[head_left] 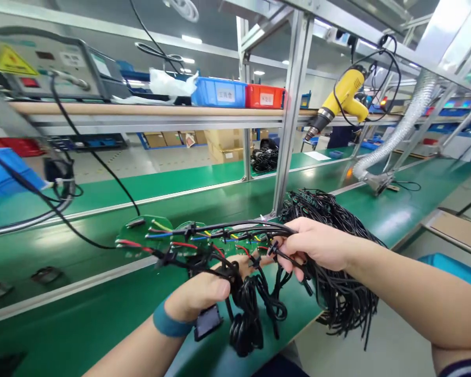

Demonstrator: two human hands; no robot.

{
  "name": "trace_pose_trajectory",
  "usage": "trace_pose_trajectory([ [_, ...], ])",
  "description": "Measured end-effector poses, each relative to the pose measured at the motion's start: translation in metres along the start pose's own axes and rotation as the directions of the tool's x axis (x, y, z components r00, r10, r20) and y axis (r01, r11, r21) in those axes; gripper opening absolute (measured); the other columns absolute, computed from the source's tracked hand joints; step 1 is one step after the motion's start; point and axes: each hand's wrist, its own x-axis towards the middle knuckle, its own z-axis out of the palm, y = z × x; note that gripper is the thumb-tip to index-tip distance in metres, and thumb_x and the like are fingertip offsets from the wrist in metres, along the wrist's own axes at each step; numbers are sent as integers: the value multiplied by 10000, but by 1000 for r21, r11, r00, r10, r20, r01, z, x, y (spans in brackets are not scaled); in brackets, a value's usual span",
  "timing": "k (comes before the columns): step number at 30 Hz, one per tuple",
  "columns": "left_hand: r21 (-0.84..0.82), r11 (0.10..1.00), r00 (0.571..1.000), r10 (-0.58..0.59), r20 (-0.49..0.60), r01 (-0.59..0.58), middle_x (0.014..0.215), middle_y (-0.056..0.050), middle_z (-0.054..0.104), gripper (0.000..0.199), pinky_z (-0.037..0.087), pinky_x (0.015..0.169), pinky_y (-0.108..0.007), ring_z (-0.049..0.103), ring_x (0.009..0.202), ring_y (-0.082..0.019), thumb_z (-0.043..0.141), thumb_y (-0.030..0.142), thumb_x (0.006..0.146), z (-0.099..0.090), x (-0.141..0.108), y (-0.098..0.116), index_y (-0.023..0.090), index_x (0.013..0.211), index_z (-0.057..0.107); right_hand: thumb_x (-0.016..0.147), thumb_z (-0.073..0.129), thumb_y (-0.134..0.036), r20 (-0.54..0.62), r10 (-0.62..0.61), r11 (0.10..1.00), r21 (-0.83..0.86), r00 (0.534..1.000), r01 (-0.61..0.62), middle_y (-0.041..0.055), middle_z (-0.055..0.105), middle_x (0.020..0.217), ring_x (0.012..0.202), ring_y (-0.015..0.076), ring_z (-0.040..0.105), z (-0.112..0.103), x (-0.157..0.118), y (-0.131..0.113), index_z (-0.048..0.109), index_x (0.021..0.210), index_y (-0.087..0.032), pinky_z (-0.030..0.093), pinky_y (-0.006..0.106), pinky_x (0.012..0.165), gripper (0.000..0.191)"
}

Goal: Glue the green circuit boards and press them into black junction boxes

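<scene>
Several round green circuit boards [144,228] with red, yellow and blue wires stand in a row over the green bench. My left hand [215,285], with a teal band at the wrist, holds the black cables [241,298] below the boards; its thumb lies over them and its other fingers reach behind, partly hidden. Coiled cable bundles hang beneath it. My right hand [312,243] is closed around black cables [255,226] running right from the boards. A black connector sits by its fingertips.
A large heap of black cables [343,283] hangs over the bench edge at right. A metal post [292,110] rises behind the boards. A yellow heat gun [343,97] hangs at upper right, near a flexible silver duct [406,131]. Blue [220,93] and red bins [264,96] sit on the shelf.
</scene>
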Motion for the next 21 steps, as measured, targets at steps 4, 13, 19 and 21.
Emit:
trace_pose_trajectory([
  [4,-263,964,976,36,214,22,1078,-143,694,855,451,997,-531,647,1096,-364,709,746,669,10,-3,-14,200,1318,601,631,568,-228,-18,-25,991,134,1000,27,11,653,619,424,106,590,14,5,0,588,657,-146,383,184,387,89],
  [13,-495,850,967,-64,246,182,850,-100,683,700,545,636,-394,678,569,-223,427,617,911,-16,-49,-8,148,1429,469,772,567,-300,128,4,999,48,992,-10,39,628,566,448,122,605,17,19,12,636,656,-127,392,187,411,219],
  [19,-430,852,945,-202,257,299,841,-94,674,761,548,520,-320,684,596,-222,576,592,850,-40,-92,8,150,1455,442,740,611,-320,261,40,998,31,965,-50,-4,578,553,386,65,435,24,38,22,566,605,-156,361,190,375,217],
  [21,-394,856,938,-259,231,334,830,-81,667,784,550,505,-304,676,591,-209,680,500,788,-45,-102,13,154,1451,444,744,610,-309,311,33,999,15,950,-40,-11,556,535,394,60,418,27,47,24,560,593,-155,362,190,391,222],
])
